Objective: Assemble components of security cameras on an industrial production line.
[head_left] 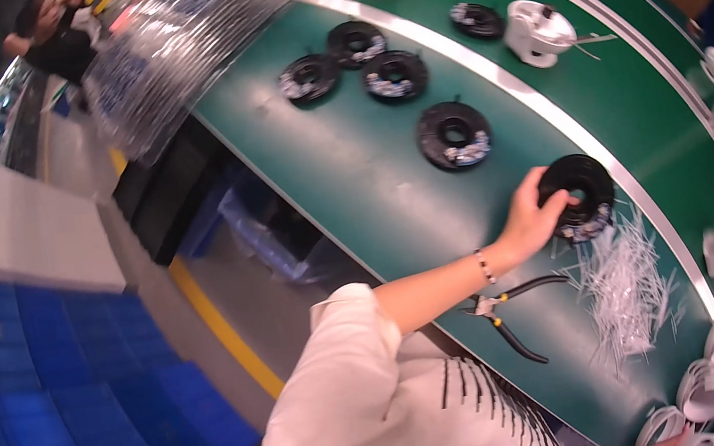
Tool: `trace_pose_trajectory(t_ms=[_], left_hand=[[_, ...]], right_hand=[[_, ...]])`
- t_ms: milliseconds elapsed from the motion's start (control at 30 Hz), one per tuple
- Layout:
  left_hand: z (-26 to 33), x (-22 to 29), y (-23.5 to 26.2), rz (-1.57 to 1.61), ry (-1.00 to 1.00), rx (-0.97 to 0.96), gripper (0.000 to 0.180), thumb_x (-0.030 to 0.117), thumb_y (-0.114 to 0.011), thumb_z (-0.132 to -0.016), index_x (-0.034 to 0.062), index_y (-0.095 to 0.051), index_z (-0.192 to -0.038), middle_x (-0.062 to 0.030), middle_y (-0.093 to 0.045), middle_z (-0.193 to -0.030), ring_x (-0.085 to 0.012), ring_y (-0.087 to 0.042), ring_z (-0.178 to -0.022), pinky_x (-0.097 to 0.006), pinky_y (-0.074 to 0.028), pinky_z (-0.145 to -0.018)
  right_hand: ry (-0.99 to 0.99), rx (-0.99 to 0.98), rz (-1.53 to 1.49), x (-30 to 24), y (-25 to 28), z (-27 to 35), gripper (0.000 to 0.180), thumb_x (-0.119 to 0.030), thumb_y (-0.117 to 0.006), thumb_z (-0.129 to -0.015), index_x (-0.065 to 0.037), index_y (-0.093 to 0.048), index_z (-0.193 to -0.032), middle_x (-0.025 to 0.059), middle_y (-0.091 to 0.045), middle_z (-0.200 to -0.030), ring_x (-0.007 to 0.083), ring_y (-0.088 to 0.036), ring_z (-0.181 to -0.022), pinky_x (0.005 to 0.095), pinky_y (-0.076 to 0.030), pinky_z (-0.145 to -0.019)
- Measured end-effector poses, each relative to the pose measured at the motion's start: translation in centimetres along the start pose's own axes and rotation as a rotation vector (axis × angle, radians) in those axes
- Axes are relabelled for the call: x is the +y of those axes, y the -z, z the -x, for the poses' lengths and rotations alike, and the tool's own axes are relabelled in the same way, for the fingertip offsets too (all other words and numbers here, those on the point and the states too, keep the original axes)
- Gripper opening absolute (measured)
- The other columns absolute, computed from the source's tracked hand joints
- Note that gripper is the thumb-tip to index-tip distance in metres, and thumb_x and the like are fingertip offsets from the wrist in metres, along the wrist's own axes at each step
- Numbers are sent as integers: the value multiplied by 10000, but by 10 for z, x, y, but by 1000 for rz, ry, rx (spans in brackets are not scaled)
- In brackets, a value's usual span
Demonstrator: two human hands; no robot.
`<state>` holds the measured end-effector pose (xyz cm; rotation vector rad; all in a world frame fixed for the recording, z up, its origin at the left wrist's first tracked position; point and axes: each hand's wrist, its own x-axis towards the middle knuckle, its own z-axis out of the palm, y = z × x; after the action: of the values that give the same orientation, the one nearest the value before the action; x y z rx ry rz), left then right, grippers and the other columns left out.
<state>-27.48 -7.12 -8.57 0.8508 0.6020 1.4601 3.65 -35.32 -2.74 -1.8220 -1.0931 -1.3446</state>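
My left hand [527,223] grips a round black ring-shaped part [592,172], thumb over its face and the thumb's tip near the central hole. Small whitish pieces or wires line the part's lower edge. Just below it lies a loose heap of thin white plastic strips [628,295]. A pair of cutting pliers [499,298] with black and yellow handles rests with handles spread, beside my left forearm. At the bottom right edge only a bit of my right hand [671,445] shows, next to white plastic rings [702,391]; its fingers are mostly cut off.
Several more black ring parts [454,136] lie farther up the green table [349,177]. Across a pale rail, white housings [536,32] stand on a green strip. Stacked clear plastic trays [191,42] occupy the far left end. Blue crates [91,394] are at left; another person [58,46] is beyond.
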Motion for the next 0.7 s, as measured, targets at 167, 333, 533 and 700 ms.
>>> trace_pose_trajectory(t_ms=[167, 333, 533, 700], left_hand=[[4, 15, -4, 132, 125, 32, 217, 34, -470, -818, -16, -442, -1027, -77, -567, -934, -120, -562, -837, -257, -454, -753], [-5, 10, -8, 116, 100, 71, 219, 7, -444, -747, -23, -444, -964, -99, -582, -848, -144, -573, -786, -273, -473, -716], [-4, 20, -10, 220, 192, 24, 310, 41, -493, -824, 14, -396, -1117, -102, -487, -1102, -177, -513, -983, -318, -446, -835], [0, 10, -31, 172, 257, -185, 351, 40, -510, -798, -51, -425, -1126, -155, -540, -1068, -242, -525, -978, -379, -388, -903]], right_hand=[[122, -610, -748, -70, -14, -1, 94, -84, -631, -745, -5, -608, -790, 106, -626, -734, 238, -592, -636, 269, -470, -602], [318, -1164, -921, -228, 0, -6, 149, -88, -646, -652, -35, -517, -703, 135, -515, -619, 324, -513, -539, 399, -415, -499], [268, -1263, -909, -252, -26, -2, 323, -189, -730, -591, -41, -543, -810, 94, -540, -795, 281, -532, -720, 353, -437, -615], [259, -1486, -630, -218, -39, -15, 1036, -404, -797, -416, -94, -297, -1269, 214, -220, -1326, 425, -195, -1229, 616, -243, -875]])
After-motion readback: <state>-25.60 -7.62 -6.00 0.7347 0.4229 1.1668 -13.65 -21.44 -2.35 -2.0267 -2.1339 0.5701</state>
